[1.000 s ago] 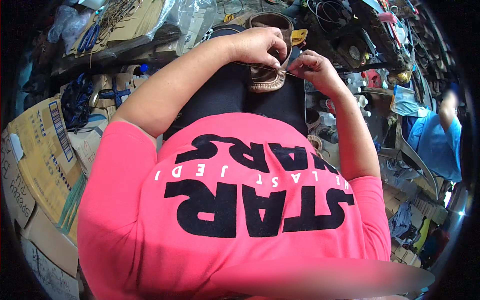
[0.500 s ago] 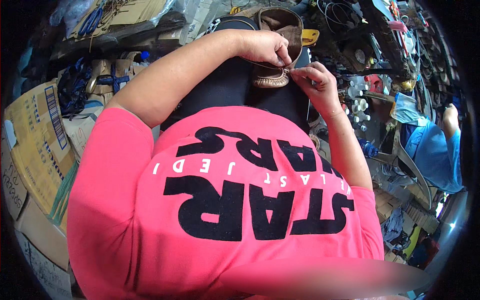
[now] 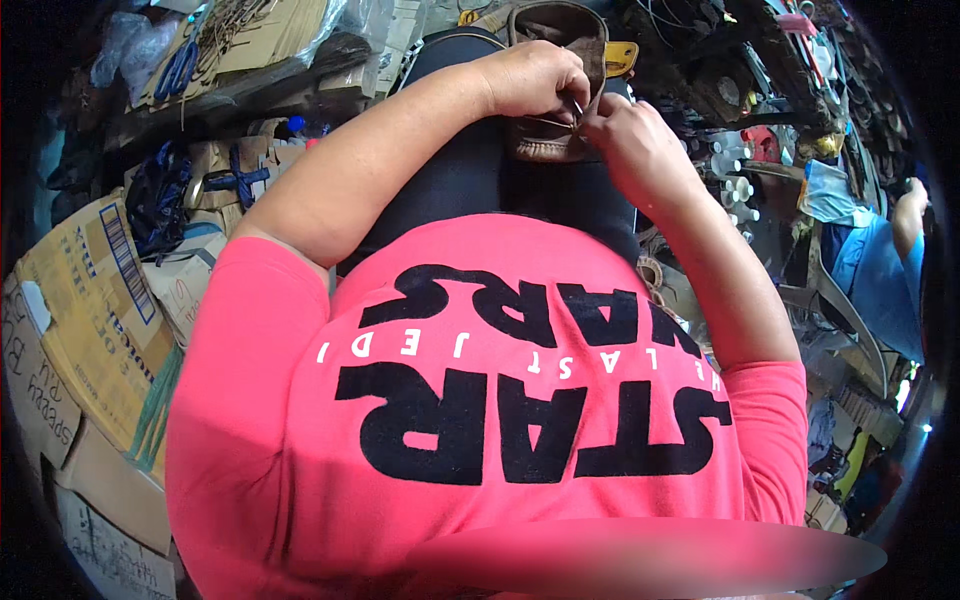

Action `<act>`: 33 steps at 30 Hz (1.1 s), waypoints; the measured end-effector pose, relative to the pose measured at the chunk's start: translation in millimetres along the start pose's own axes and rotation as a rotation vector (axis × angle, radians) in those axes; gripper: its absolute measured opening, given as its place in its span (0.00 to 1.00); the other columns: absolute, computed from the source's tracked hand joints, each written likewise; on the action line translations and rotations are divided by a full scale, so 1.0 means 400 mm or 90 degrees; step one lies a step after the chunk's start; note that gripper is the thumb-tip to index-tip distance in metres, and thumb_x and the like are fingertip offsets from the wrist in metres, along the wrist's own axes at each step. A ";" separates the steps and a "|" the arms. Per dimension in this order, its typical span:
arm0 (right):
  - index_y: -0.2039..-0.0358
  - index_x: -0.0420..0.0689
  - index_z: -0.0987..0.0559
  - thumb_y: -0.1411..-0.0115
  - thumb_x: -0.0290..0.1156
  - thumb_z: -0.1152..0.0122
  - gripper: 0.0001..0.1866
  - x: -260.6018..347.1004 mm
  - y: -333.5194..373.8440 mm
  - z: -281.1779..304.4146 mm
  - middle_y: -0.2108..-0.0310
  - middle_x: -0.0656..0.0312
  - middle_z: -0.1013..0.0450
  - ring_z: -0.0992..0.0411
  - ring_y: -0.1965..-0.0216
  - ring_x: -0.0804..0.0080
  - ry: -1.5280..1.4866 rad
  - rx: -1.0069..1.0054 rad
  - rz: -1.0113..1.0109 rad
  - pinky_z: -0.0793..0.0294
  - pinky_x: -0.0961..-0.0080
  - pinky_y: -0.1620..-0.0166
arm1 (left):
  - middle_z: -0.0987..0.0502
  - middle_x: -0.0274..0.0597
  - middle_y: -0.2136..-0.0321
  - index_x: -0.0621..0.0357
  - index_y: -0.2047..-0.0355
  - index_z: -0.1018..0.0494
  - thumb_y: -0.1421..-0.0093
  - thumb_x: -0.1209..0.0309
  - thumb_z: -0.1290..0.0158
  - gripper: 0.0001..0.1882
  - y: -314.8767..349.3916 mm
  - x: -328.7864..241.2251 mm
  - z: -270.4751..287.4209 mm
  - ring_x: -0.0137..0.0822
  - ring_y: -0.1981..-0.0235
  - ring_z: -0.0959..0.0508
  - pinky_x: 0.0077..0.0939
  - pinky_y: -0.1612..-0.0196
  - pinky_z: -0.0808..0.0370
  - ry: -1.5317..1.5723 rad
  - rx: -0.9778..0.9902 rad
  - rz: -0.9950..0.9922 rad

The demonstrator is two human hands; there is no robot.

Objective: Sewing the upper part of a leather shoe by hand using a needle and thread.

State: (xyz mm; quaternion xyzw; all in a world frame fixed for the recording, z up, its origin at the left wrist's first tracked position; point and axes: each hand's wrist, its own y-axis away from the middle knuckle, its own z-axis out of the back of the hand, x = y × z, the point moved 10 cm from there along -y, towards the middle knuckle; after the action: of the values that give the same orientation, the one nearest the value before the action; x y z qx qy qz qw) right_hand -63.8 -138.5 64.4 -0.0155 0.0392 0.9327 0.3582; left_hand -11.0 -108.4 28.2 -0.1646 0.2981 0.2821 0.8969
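Note:
A brown leather shoe (image 3: 552,147) with a puckered, stitched toe lies on my lap, toe toward me. My left hand (image 3: 538,82) is over its opening, fingers closed in a pinch on a thin, pointed, needle-like piece (image 3: 577,108). A thin strand stretches across the opening below those fingers. At the shoe's right edge, my right hand (image 3: 632,140) is closed, thumb and fingertips pinched together; what lies between them is too small to make out. The shoe's brown upper part (image 3: 560,25) stands up behind my left hand.
A yellow object (image 3: 621,57) sits just beyond the shoe. To the left are cardboard boxes (image 3: 85,310) and blue-handled scissors (image 3: 178,70). Several small bottles (image 3: 738,190) stand to the right. Farther right, a person in blue (image 3: 880,280) is partly in view.
My right hand has turned, its back now facing up, and moved up beside the shoe. My left hand has lifted slightly, and a needle-like piece now shows below its fingers.

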 end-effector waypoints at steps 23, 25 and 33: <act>0.69 0.39 0.26 0.54 0.28 0.32 0.13 -0.113 0.080 -0.071 0.62 0.61 0.36 0.33 0.59 0.70 -0.521 -0.016 -0.146 0.34 0.76 0.53 | 0.25 0.46 0.72 0.57 0.61 0.25 0.48 0.73 0.44 0.13 0.221 -0.052 0.084 0.43 0.67 0.23 0.32 0.62 0.28 0.017 -0.060 0.214; 0.70 0.38 0.26 0.52 0.27 0.34 0.11 -0.154 0.097 -0.111 0.63 0.60 0.35 0.32 0.63 0.72 -0.602 -0.088 -0.216 0.32 0.78 0.58 | 0.26 0.45 0.73 0.58 0.66 0.24 0.48 0.73 0.43 0.08 0.236 -0.021 0.144 0.42 0.70 0.25 0.32 0.64 0.29 -0.172 -0.113 0.238; 0.63 0.39 0.24 0.34 0.43 0.56 0.20 -0.247 0.069 -0.215 0.61 0.54 0.25 0.27 0.59 0.62 -1.556 -0.522 -0.358 0.30 0.67 0.50 | 0.25 0.38 0.73 0.63 0.65 0.25 0.37 0.61 0.52 0.16 0.137 -0.049 0.135 0.34 0.67 0.24 0.21 0.59 0.30 0.498 -0.401 0.029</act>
State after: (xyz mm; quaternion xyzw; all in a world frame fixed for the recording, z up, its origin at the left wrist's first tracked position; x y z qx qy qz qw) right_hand -8.8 -232.3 -13.7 0.7171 -0.5953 0.1837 0.3124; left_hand -33.1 -48.4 75.3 -0.5144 0.5160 0.2952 0.6180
